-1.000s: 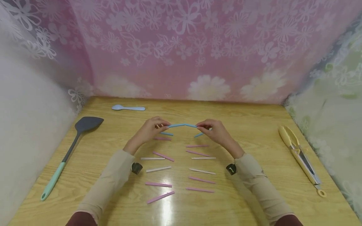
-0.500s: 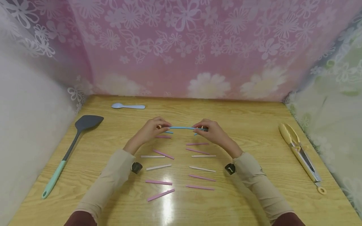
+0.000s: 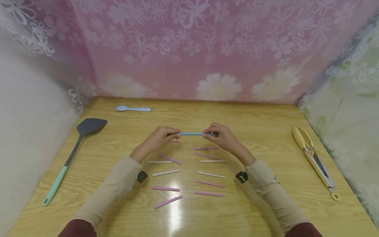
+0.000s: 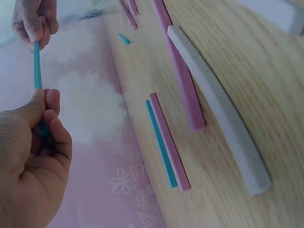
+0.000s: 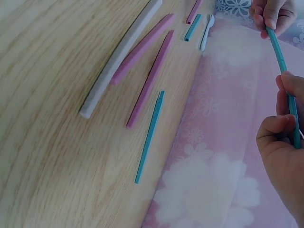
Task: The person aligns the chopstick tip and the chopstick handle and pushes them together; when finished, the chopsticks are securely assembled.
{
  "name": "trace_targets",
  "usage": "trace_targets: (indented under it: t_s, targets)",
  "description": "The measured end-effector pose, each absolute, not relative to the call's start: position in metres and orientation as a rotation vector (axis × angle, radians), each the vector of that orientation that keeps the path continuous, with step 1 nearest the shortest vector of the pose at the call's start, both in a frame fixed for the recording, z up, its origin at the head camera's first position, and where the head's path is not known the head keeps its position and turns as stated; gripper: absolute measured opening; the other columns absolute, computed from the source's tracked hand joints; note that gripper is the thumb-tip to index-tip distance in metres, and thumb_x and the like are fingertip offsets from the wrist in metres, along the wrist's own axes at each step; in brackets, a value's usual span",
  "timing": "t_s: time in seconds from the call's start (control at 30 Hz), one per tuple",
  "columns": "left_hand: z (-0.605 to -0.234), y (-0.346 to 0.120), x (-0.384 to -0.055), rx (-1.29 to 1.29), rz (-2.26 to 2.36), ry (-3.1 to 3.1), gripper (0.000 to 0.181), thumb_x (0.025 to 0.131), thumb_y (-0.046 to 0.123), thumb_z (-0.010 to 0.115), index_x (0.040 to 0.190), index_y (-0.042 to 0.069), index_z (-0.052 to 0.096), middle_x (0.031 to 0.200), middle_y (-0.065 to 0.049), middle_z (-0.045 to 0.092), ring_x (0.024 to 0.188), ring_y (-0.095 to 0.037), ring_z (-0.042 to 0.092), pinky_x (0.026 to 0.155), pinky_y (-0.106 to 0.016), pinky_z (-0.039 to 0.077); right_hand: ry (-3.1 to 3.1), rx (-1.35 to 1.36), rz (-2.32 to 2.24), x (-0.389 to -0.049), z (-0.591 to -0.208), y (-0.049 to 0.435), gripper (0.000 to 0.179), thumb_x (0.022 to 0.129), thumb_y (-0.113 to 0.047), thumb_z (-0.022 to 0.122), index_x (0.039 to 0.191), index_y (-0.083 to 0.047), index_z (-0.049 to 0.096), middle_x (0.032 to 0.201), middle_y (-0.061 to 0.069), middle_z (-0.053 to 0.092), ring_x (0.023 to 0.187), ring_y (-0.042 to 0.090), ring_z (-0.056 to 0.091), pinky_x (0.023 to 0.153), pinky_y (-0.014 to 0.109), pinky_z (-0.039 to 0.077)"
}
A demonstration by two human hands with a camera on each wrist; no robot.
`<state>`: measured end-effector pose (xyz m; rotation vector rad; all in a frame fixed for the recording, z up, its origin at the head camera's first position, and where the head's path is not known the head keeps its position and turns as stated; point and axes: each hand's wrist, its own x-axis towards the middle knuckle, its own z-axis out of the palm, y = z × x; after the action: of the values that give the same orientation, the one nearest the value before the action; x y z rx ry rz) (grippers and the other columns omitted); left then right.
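Held blue stick: since a second ago its bend has flattened into one straight line, and your hands have drawn slightly closer together along it.
Where it is: raised over the far half of the table, spanning the gap between your hands, roughly level in the head view.
Left hand: you have thumb and curled fingers pinched on one end.
Right hand: you are clamped on the other end, the stick running on past your fingertips through your curled fingers.
Mid-stick mark: a faint line shows in the right wrist view, probably a seam between two pieces; you cannot tell from here how tightly they sit.
Feel: expect it light and fairly stiff, its smooth sides a little slippery; the seam is likely the weak spot, so sideways bending could part or snap it.
Where to hold: pinch flat sides close to the seam, one hand each side, and keep your pull or push in line.
Loose blue stick: it lies on the table near your right hand, one tip narrowed, a pink stick near it; that thin tip looks fragile, so lift by the thicker body.
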<state>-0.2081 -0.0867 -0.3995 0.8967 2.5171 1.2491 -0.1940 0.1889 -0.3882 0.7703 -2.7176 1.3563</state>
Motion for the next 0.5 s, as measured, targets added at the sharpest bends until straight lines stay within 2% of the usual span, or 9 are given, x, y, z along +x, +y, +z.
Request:
trace_targets:
  t_s: [0.27,0.5]
  targets:
    - [-0.396,-0.083,-0.205,1.048,1.284,2.604,0.030,0.093,0.008,0.057,0.118,-0.008,0.062,0.108,-0.020,0.068,0.098,-0.029,0.066,0.077,-0.030,0.056,-2.632,0.814,1.372,-0.191,-0.385,0.186,0.013,0.086,-0.005,0.069,0.095,0.004,0.073,0.083,0.008,0.058,0.062,0.011,0.042,0.055,0.021,0.037]
    - [-0.400,-0.084,-0.214,0.956,1.227,2.561,0.029,0.095,0.006,0.054,0.121,-0.008,0.060,0.113,-0.020,0.066,0.102,-0.030,0.065,0.082,-0.031,0.055,-2.669,0.891,1.231,-0.202,-0.393,0.185,0.012,0.088,-0.006,0.068,0.096,0.001,0.072,0.085,0.006,0.057,0.062,0.012,0.039,0.055,0.022,0.035]
